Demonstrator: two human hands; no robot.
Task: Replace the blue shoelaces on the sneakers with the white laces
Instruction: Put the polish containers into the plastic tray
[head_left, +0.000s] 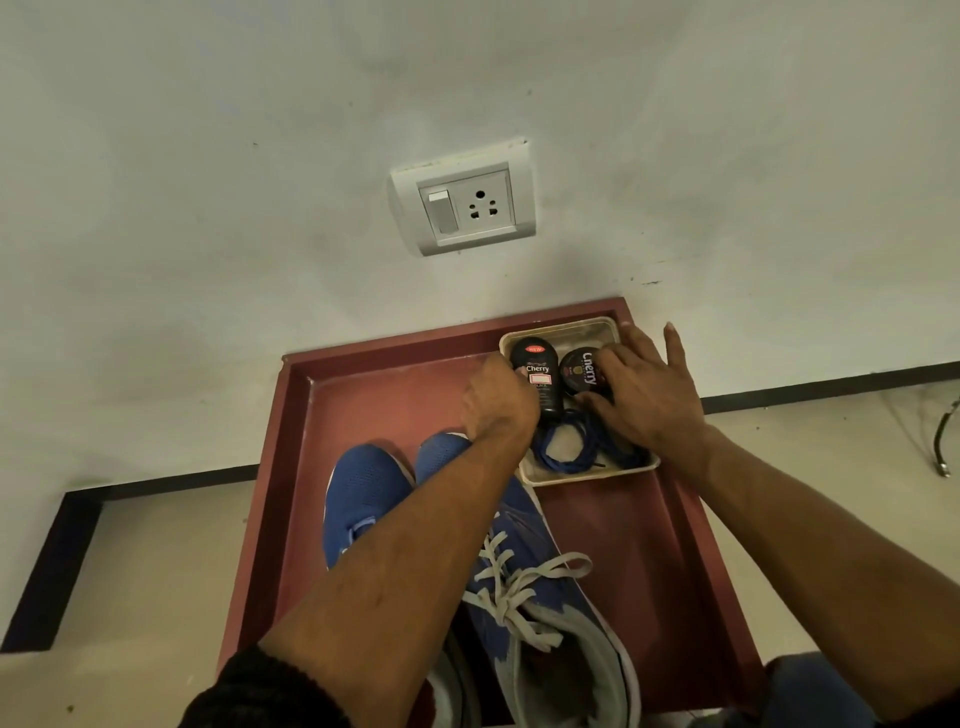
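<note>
On the red-brown tray (363, 415) down by the wall, both hands are reaching forward into the far right corner, where a small cream dish (587, 475) sits. Left hand (498, 400) is curled at the dish's left edge, right up against a black Cherry polish bottle (537, 376); its fingers are turned away from the camera, so whether they pinch anything I cannot tell. Right hand (641, 387) hovers over the right side of the dish with fingers spread and fairly straight, two of them lifted, the thumb close to a round black Cherry polish tin (584, 371), covering part of it. The two hands are apart, with the bottle and tin between them. Coiled in the near half of that dish lie the blue laces (566, 447), loose in a tangle, partly under the right hand. Closer in, two blue sneakers sit side by side on the tray, toes pointing to the wall. The right sneaker (524, 587) is threaded with white laces (511, 582), crossed up the front with a loop flopping to the right. The left sneaker (363, 493) is largely hidden under the left forearm, so its lacing cannot be made out. On the wall above, a white switch and socket plate (465, 205).
</note>
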